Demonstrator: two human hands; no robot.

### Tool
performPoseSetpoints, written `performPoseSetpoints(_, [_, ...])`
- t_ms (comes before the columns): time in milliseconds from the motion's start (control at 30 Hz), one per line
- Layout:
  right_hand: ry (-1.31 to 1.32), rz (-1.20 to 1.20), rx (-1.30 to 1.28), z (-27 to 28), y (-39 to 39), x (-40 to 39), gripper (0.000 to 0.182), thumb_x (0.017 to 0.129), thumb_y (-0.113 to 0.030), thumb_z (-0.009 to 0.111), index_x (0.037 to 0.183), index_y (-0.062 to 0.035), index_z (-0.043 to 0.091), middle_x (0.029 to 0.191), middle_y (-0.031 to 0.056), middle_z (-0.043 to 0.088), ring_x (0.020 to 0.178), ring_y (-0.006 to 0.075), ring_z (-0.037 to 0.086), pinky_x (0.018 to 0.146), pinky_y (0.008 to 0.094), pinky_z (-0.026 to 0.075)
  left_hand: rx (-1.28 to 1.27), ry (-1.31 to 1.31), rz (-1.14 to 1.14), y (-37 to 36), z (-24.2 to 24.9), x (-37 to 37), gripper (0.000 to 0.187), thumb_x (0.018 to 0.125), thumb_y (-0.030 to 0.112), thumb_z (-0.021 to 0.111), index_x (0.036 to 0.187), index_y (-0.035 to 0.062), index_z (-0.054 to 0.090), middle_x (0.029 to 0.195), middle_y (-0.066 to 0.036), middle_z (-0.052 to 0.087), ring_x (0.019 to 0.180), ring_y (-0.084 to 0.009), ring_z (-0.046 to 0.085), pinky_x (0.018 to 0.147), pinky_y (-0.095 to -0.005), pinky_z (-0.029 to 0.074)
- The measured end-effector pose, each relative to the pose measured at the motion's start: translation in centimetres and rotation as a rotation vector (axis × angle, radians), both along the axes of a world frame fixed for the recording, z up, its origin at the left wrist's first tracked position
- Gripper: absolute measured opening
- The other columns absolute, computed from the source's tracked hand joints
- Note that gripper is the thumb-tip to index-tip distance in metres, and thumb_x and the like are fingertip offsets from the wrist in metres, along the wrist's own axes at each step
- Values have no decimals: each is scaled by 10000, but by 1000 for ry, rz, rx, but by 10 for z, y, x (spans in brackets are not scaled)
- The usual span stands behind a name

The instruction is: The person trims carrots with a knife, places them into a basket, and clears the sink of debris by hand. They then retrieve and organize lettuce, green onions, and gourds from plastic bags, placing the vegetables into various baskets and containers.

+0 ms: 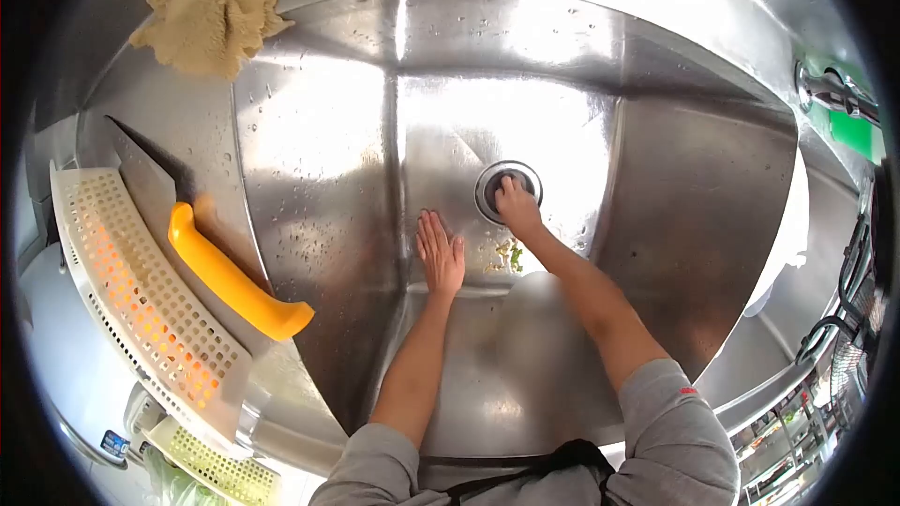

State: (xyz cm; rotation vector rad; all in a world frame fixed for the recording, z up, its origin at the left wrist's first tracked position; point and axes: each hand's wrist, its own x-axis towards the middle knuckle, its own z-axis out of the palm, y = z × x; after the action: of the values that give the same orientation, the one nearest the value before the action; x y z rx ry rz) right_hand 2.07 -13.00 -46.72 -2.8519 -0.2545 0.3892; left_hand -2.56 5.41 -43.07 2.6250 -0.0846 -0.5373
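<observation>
Both my arms reach down into a deep steel sink (319,131). My left hand (440,253) lies flat on the sink bottom, fingers together and stretched, holding nothing. My right hand (517,207) rests on the round drain (507,190), fingers bent onto the dark drain strainer; whether it grips the strainer I cannot tell. A small heap of green and pale food scraps (507,256) lies on the sink bottom between my two hands, just below the drain.
A large knife with a yellow handle (234,283) lies on the left sink ledge beside a white perforated tray (141,295). A beige cloth (217,7) sits at the sink's back left corner. The tap (834,94) is at the right.
</observation>
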Motion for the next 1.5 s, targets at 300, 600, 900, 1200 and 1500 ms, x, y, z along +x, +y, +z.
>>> performPoseSetpoints(300, [68,177,-44,3,-6,17,101,668,-88,560,736,-20,593,770,114,565,779,244,561,605,311,513,-55,-54,7,-11,4,12,659,913,374,343,1381,-11,84,1436,-210,86,1323,-360,106,1062,-458,92])
performPoseSetpoints(600, [516,-149,131,46,-13,-24,128,713,-46,530,802,-17,618,835,173,606,775,322,601,691,412,499,-587,422,-497,-71,37,-64,469,843,230,520,1267,64,406,1348,-176,328,1247,-354,296,1002,-451,282])
performPoseSetpoints(900, [49,182,241,44,-17,-64,329,832,-148,478,1117,13,513,1332,144,351,1236,284,328,977,406,328,-145,-107,-331,-18,25,-5,323,756,90,569,1073,33,542,1331,-203,342,1151,-376,408,946,-419,363])
performPoseSetpoints(1200, [248,-438,60,76,-60,-107,176,827,-164,505,965,-78,573,1105,123,495,1014,300,472,849,451,375,-157,356,-123,-11,18,-31,115,755,121,567,835,39,575,1061,-158,522,956,-319,515,852,-380,427])
performPoseSetpoints(1500, [191,-442,348,59,-43,-133,124,795,-157,543,842,-45,565,862,144,540,858,328,520,740,405,440,-157,323,68,-18,22,-36,174,814,116,514,962,40,565,949,-158,558,923,-336,528,787,-404,421])
